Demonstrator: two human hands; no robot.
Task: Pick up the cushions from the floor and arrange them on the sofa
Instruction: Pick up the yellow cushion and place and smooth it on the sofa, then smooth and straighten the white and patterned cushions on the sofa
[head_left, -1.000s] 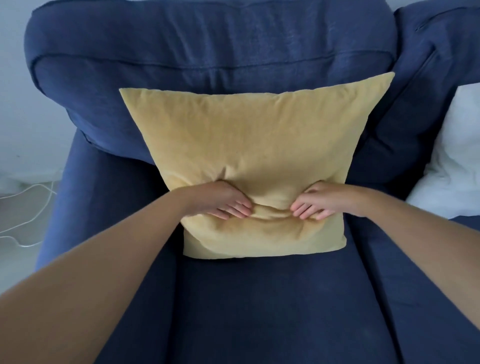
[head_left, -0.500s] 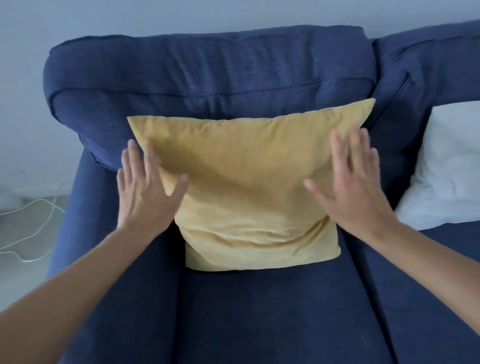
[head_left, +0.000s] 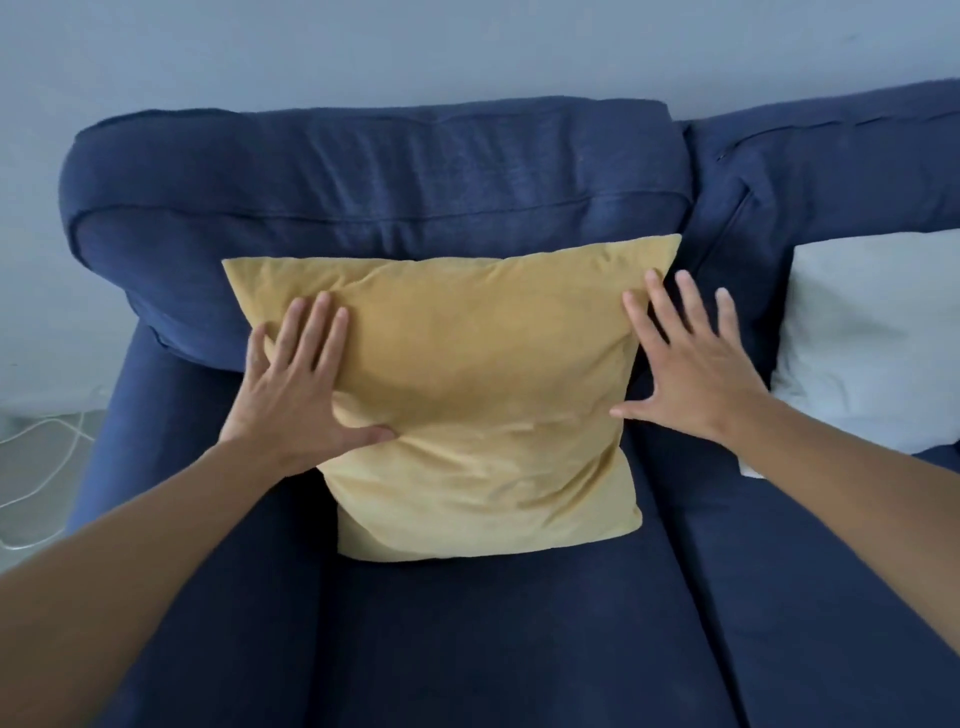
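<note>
A yellow cushion (head_left: 478, 395) leans upright against the backrest of the dark blue sofa (head_left: 374, 192), its lower edge on the seat. My left hand (head_left: 298, 384) lies flat on the cushion's left side, fingers spread, the thumb pressing a dent into the fabric. My right hand (head_left: 685, 358) is spread open at the cushion's right edge, fingers over the sofa back; whether it touches the cushion I cannot tell. A white cushion (head_left: 872, 338) rests on the neighbouring seat at the right.
The sofa's left armrest (head_left: 130, 415) runs down the left side. White cables (head_left: 36, 452) lie on the floor beyond it. A pale wall (head_left: 467, 47) stands behind the sofa.
My hands went from bunching the cushion's lower middle to flat, open palms at its two sides. The left hand now presses on the cushion. The view has pulled back.
</note>
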